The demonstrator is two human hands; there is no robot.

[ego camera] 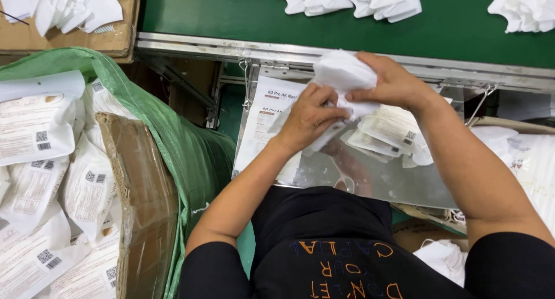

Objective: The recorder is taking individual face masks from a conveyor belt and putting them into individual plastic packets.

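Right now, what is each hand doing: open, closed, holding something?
Left hand: closed on the pouch and the white mask.
Right hand: closed, gripping the same white mask from above.

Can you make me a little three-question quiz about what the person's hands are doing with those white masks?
1. True or false: both hands hold the folded white mask.
2. What colour is the belt behind the hands? A red, B green, C blue.
3. Where are the sealed white packets piled?

Key:
1. True: the left hand and right hand both grip it.
2. B.
3. In the green sack beside the person's left arm.
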